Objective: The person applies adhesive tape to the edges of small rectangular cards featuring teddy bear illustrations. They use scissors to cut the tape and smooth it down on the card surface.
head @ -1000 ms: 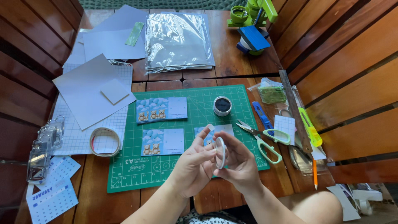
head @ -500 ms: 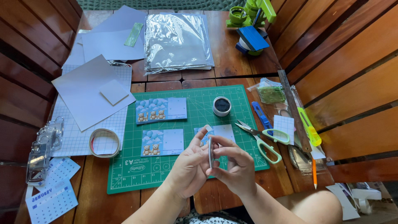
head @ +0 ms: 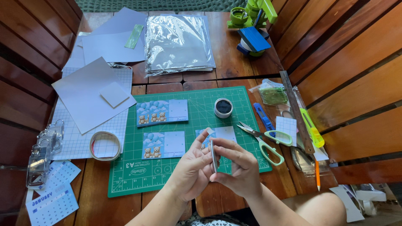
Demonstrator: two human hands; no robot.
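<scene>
Tape roll (head: 214,154), thin and edge-on, pinched in the closed grip of left hand (head: 190,169) and right hand (head: 238,169).

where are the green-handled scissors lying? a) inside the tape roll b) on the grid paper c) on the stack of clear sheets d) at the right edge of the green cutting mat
d: the scissors lie open across the right edge of the green cutting mat, just right of the hands.

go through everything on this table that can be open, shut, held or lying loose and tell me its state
Left hand: holding the thin grey piece.
Right hand: pinching the same piece.
Scissors: lying slightly open.
Small round tin: lid off.
Tape roll: lying flat.
</scene>
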